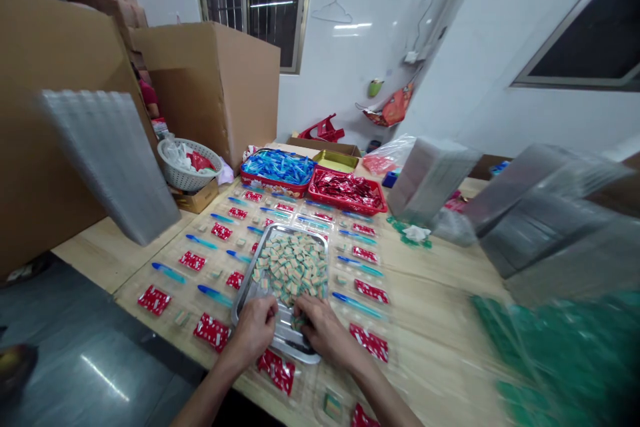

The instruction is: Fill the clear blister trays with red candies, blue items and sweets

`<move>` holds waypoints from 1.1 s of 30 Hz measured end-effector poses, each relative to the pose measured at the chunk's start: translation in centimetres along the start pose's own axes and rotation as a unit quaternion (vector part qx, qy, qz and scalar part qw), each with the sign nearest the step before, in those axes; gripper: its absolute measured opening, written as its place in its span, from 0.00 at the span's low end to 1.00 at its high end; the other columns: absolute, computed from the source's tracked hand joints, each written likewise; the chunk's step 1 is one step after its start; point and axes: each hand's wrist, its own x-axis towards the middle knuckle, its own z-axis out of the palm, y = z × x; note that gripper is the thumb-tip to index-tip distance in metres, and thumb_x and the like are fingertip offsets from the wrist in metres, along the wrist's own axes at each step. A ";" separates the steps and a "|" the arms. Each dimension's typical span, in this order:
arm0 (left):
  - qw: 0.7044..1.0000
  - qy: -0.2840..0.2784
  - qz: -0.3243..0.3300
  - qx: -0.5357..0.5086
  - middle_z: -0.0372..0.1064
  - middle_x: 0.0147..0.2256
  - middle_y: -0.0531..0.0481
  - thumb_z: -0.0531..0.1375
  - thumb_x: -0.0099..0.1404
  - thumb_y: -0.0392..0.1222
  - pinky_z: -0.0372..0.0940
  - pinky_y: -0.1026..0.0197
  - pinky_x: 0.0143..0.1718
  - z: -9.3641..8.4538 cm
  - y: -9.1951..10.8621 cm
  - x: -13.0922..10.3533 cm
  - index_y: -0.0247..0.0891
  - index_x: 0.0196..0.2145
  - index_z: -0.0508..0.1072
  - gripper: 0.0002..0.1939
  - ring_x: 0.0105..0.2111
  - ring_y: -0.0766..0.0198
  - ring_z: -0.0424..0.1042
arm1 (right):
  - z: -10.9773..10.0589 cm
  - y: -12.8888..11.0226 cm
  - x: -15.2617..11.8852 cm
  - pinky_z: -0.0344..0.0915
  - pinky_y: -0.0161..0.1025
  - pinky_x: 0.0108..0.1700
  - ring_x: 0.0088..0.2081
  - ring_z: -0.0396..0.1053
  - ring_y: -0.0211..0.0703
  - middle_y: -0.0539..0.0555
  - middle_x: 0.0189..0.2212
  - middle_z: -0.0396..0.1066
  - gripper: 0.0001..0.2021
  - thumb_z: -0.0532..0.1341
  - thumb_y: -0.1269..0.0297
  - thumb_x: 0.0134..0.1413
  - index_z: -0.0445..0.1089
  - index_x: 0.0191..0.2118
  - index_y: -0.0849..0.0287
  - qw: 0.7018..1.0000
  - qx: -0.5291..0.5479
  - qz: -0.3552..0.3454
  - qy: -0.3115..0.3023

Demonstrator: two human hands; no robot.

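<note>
A metal tray (235, 310) full of small beige-and-green square pieces (293, 263) lies in front of me, over rows of clear plastic packs. My left hand (257, 323) is closed at the tray's near left side, with its fingers curled; what they hold, if anything, is hidden. Inside the near right part of the tray, my right hand (319, 325) has its fingers bent down and closed around a few of the small pieces. Around the tray, the packs hold blue pens (357, 305), red dotted packets (213, 331) and small square pieces.
Behind the packs stand a tub of blue pens (277, 167), a red basket of red packets (347, 190) and a gold tin (336, 161). Stacks of clear plastic trays (113, 167) stand left and right. Green plastic (565, 347) is at right, and cardboard boxes (205, 80) are at left.
</note>
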 end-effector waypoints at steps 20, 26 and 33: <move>0.994 -0.021 0.006 -0.111 0.66 0.22 0.55 0.53 0.48 0.26 0.58 0.66 0.28 -0.4 0.5 -0.4 0.36 0.27 0.70 0.11 0.25 0.65 0.67 | 2.3 -0.9 1.5 0.53 0.31 0.29 0.27 0.60 0.37 0.46 0.22 0.63 0.09 0.56 0.78 0.33 0.64 0.25 0.58 0.985 0.142 0.067 0.071; 0.997 -0.009 0.023 -0.073 0.66 0.24 0.54 0.54 0.47 0.27 0.57 0.65 0.29 -0.4 0.4 -0.7 0.37 0.28 0.70 0.11 0.27 0.65 0.67 | 2.7 -1.7 1.5 0.54 0.32 0.30 0.28 0.62 0.38 0.47 0.23 0.63 0.08 0.56 0.79 0.36 0.64 0.25 0.59 0.986 0.139 0.056 0.073; 0.999 -0.002 0.017 -0.038 0.65 0.23 0.54 0.53 0.48 0.27 0.55 0.64 0.28 -0.6 0.0 -0.6 0.37 0.25 0.69 0.09 0.26 0.65 0.65 | 2.5 -2.2 1.2 0.56 0.34 0.34 0.32 0.63 0.40 0.50 0.27 0.65 0.09 0.55 0.79 0.39 0.66 0.28 0.60 0.989 0.107 0.031 0.094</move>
